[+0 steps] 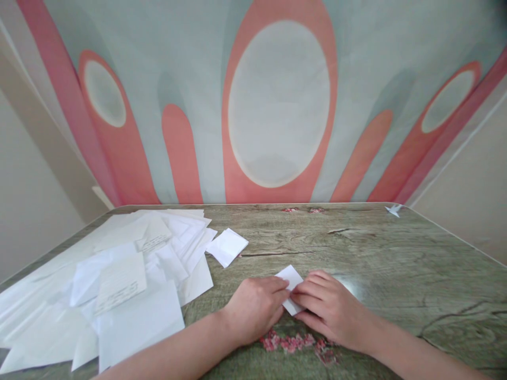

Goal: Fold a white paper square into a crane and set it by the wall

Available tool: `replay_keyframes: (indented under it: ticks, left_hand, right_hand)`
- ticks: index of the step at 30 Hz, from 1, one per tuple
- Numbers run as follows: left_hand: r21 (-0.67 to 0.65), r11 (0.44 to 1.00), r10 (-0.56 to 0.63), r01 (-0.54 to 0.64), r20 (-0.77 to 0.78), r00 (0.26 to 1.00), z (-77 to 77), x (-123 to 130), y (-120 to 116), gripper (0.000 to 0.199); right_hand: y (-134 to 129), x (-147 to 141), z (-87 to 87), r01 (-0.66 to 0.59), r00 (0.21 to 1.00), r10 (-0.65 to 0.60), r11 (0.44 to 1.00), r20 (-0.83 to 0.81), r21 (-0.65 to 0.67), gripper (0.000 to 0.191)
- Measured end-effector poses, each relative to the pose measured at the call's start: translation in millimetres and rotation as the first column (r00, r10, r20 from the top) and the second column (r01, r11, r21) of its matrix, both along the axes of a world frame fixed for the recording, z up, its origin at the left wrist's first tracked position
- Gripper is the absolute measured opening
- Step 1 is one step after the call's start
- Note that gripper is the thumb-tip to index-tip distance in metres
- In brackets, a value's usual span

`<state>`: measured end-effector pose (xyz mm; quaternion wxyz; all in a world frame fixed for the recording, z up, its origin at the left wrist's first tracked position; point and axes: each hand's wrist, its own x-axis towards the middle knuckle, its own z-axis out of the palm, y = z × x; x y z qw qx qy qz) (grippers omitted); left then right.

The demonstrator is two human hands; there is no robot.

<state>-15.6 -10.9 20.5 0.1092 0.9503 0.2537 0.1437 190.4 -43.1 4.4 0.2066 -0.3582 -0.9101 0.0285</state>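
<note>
Between my hands, at the near middle of the table, lies a small folded piece of white paper (290,275). My left hand (259,303) presses its fingers onto the paper's left side. From the right, my right hand (330,306) pinches the paper's right edge, its fingers bent together. Parts of the paper are hidden under the fingertips of both hands. Beyond my left hand rests a separate square of folded white paper (227,247), touched by neither hand.
A large spread of loose white sheets (138,324) covers the table's left side, some with print. A small folded white paper shape (393,210) stands at the far right corner. The wood-patterned table (396,274) meets a coral and grey-green backdrop (209,158) behind.
</note>
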Motion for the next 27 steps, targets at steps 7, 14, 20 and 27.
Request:
replay_keyframes:
  ticks: [7, 14, 20, 27]
  left_hand:
    - [-0.066, 0.993, 0.103, -0.103, -0.005, 0.995, -5.8, -3, 6, 0.038]
    - [-0.098, 0.986, 0.137, -0.133, 0.034, 0.990, -7.4, -4, 8, 0.036]
    - [-0.143, 0.963, 0.242, -0.231, 0.067, 0.968, -8.3, -3, 9, 0.032]
    - [-0.218, 0.949, 0.277, -0.228, 0.227, 0.934, -14.5, -5, 20, 0.032]
  right_hand:
    - [3, 0, -3.9, 0.096, 0.984, -0.115, 0.986, -0.135, -0.136, 0.021]
    - [5, -2, -7.4, 0.149, 0.960, -0.189, 0.970, -0.209, -0.195, 0.021]
    - [6, -1, -8.7, 0.167, 0.929, -0.257, 0.933, -0.267, -0.320, 0.021]
    - [21, 1, -12.9, 0.241, 0.864, -0.381, 0.887, -0.329, -0.394, 0.027]
